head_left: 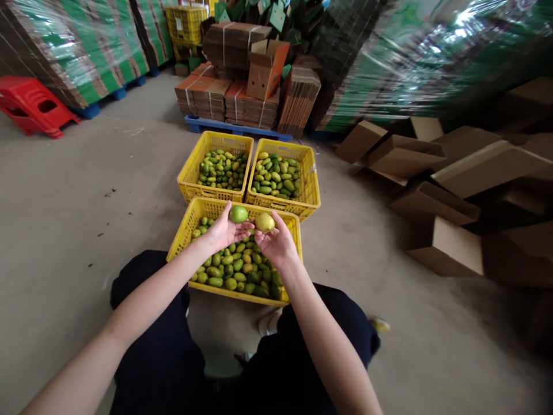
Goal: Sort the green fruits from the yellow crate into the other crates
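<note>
Over the near yellow crate (pixel 242 295), my left hand (pixel 221 232) holds a green lemon (pixel 238 214) by the thumb, with its palm turned up and fingers stretched under it. Close beside it, my right hand (pixel 279 246) grips a yellow lemon (pixel 265 222) between thumb and fingers. The fingertips of both hands nearly meet; whether they touch I cannot tell. Below them, the crate is filled with loose green and yellowish lemons (pixel 237 265), partly hidden by my hands and forearms.
Behind stand two more yellow crates, a left one (pixel 211 192) and a right one (pixel 280 203), both holding lemons. Flattened cartons (pixel 207 95) are stacked on a blue pallet (pixel 235 128). Open cardboard boxes (pixel 449 245) lie at right, a red stool (pixel 38 106) at left.
</note>
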A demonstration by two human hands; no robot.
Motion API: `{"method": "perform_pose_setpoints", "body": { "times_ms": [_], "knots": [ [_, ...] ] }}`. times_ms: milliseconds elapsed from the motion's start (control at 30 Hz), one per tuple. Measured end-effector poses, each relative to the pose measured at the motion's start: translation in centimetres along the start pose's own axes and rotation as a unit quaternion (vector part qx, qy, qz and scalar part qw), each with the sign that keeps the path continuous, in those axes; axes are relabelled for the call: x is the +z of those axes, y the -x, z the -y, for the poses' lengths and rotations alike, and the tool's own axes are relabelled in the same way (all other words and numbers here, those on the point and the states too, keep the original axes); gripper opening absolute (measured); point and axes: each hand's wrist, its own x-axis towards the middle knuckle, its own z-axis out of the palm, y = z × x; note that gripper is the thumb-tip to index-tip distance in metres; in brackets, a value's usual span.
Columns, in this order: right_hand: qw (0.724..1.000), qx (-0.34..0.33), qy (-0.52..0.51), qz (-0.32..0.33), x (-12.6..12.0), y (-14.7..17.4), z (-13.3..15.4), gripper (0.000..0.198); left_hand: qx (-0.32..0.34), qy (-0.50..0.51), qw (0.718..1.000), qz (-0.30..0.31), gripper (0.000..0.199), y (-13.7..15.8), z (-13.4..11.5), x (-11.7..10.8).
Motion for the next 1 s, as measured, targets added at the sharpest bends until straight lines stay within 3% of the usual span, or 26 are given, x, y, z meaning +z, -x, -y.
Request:
{"method": "perform_pose_setpoints", "body": {
  "times_ms": [300, 400, 467, 533, 600, 667, 733, 833, 1000],
  "knots": [
    [1.0, -0.014, 0.022, 0.003, -0.3, 0.0, 0.4, 0.021, 0.099, -0.012, 0.993, -0.058, 0.057, -0.8, -0.5, -1.0],
    [0.996, -0.054, 0.067, 0.016, -0.5, -0.2, 0.3, 0.019, 0.184, -0.059, 0.979, -0.062, 0.038, -0.9, -0.3, -1.1],
    [0.981, -0.143, 0.129, 0.023, -0.6, -0.3, 0.1, 0.024, 0.282, -0.117, 0.951, -0.049, 0.037, -0.8, 0.0, -1.1],
    [0.934, -0.27, 0.232, 0.03, -0.7, -0.1, 0.1, 0.038, 0.38, -0.189, 0.905, -0.022, 0.051, -0.5, 0.2, -1.1],
    [0.857, -0.379, 0.348, 0.035, -0.9, 0.1, 0.1, 0.046, 0.446, -0.26, 0.856, 0.016, 0.055, -0.1, 0.3, -1.1],
    [0.787, -0.44, 0.43, 0.039, -1.1, 0.4, 0.0, 0.045, 0.485, -0.316, 0.814, 0.048, 0.048, 0.3, 0.3, -1.1],
    [0.743, -0.481, 0.465, 0.034, -1.2, 0.6, -0.1, 0.045, 0.514, -0.36, 0.776, 0.065, 0.04, 0.6, 0.3, -1.2],
    [0.706, -0.533, 0.466, 0.017, -1.2, 0.6, -0.3, 0.052, 0.532, -0.395, 0.746, 0.064, 0.035, 0.7, 0.4, -1.2],
    [0.679, -0.567, 0.467, 0.0, -0.8, 0.8, -0.4, 0.048, 0.509, -0.385, 0.768, 0.056, 0.041, 0.4, 0.5, -1.4]
  ]
}}
